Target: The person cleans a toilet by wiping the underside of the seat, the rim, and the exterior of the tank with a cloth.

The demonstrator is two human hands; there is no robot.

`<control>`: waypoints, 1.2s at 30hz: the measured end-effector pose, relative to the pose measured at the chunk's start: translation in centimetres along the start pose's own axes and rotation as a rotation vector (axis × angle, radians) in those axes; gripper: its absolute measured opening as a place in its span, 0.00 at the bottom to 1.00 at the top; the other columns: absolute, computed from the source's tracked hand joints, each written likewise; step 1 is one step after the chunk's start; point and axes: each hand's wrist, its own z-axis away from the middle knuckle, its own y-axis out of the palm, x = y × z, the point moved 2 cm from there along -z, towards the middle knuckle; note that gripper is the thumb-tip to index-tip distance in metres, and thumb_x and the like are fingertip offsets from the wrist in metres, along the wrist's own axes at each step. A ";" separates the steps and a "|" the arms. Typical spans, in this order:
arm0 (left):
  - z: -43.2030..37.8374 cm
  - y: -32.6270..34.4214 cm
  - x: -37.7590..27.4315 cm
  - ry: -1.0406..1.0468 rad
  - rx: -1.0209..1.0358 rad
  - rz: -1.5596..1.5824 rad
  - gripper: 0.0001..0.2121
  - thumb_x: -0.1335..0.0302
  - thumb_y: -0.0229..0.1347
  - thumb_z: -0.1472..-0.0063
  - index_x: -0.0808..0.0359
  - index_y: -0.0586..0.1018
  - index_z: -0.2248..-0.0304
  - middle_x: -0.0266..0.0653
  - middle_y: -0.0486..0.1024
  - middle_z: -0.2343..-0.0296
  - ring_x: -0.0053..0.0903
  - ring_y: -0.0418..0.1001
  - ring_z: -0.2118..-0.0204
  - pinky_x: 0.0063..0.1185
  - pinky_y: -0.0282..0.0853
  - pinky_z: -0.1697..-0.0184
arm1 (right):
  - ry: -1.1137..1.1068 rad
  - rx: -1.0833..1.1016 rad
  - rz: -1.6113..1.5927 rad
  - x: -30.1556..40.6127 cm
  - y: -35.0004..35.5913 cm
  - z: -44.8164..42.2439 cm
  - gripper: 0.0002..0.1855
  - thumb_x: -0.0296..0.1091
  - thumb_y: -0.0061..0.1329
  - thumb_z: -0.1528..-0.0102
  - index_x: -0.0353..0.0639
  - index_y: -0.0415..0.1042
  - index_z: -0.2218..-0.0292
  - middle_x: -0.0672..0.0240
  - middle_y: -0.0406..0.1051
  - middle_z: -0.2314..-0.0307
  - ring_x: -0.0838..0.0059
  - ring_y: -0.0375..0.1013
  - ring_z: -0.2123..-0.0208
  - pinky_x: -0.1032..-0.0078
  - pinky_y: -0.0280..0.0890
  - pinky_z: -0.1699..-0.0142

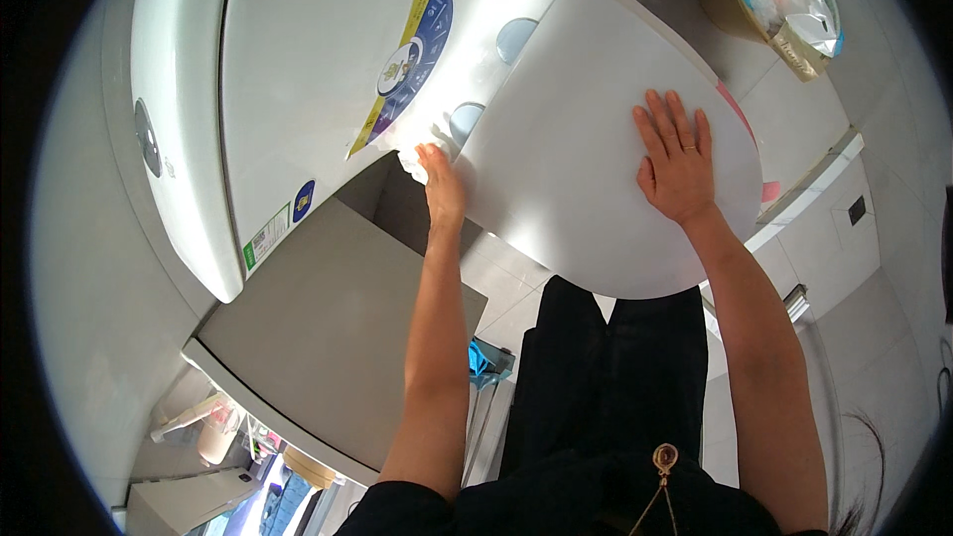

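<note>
A white toilet fills the upper middle of the view, its lid (566, 156) down over the seat. My left hand (445, 186) grips a crumpled white cloth or tissue (414, 164) against the toilet near the lid's hinge end. Two round hinge covers (467, 123) sit between the lid and the tank body. Flat on the lid, near its front, rests my right hand (676, 164) with its fingers apart and nothing in it. Stickers, one of them a blue and yellow curved label (409, 63), are on the white tank (313, 67).
A waste bin (733, 4) with a bag and crumpled paper stands at the upper right. Left of me is a grey cabinet side (327, 327) under a pale counter edge (275, 413). A floor drain (857, 210) and a raised threshold (808, 190) lie to the right.
</note>
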 end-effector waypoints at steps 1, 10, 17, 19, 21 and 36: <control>-1.1 0.0 0.2 -0.044 -0.100 -0.021 0.34 0.50 0.29 0.38 0.74 0.46 0.45 0.51 0.40 0.43 0.37 0.38 0.40 0.25 0.40 0.40 | -0.002 0.002 0.005 0.1 -0.1 0.0 0.31 0.33 0.38 0.53 0.49 0.55 0.46 0.70 0.48 0.43 0.68 0.44 0.40 0.58 0.39 0.40; -3.9 -1.3 3.6 -0.373 -0.465 0.619 0.15 0.73 0.44 0.39 0.72 0.67 0.55 0.43 0.72 0.64 0.32 0.73 0.65 0.26 0.70 0.63 | 0.004 -0.009 0.016 -0.2 -0.1 0.2 0.31 0.33 0.39 0.53 0.49 0.55 0.46 0.69 0.48 0.43 0.68 0.45 0.41 0.57 0.40 0.40; 0.5 -7.7 -0.6 -0.005 -0.604 1.568 0.20 0.64 0.31 0.35 0.69 0.59 0.50 0.47 0.62 0.52 0.39 0.63 0.51 0.37 0.63 0.49 | -0.024 -0.009 -0.008 0.1 0.3 0.1 0.33 0.33 0.39 0.54 0.49 0.53 0.45 0.69 0.46 0.43 0.67 0.43 0.40 0.56 0.38 0.40; 1.2 -11.7 -2.8 0.139 -0.661 1.570 0.22 0.62 0.31 0.35 0.70 0.57 0.48 0.47 0.59 0.49 0.40 0.59 0.48 0.39 0.58 0.46 | -0.030 -0.002 -0.006 0.2 0.3 0.3 0.33 0.33 0.39 0.54 0.49 0.52 0.44 0.69 0.46 0.43 0.67 0.43 0.40 0.56 0.38 0.40; 3.5 -15.4 -5.7 0.283 -0.779 1.496 0.22 0.62 0.32 0.36 0.70 0.59 0.49 0.47 0.59 0.50 0.39 0.59 0.48 0.38 0.57 0.45 | -0.039 -0.001 -0.002 0.2 0.2 0.3 0.34 0.33 0.39 0.54 0.48 0.51 0.44 0.68 0.45 0.42 0.66 0.42 0.40 0.56 0.38 0.40; 12.4 -21.2 -19.0 0.494 -0.855 -0.206 0.14 0.77 0.46 0.42 0.75 0.67 0.57 0.56 0.69 0.62 0.46 0.65 0.56 0.30 0.58 0.50 | -0.042 0.082 0.067 1.1 -2.0 -0.7 0.35 0.33 0.40 0.53 0.44 0.47 0.43 0.66 0.38 0.41 0.63 0.36 0.39 0.56 0.34 0.39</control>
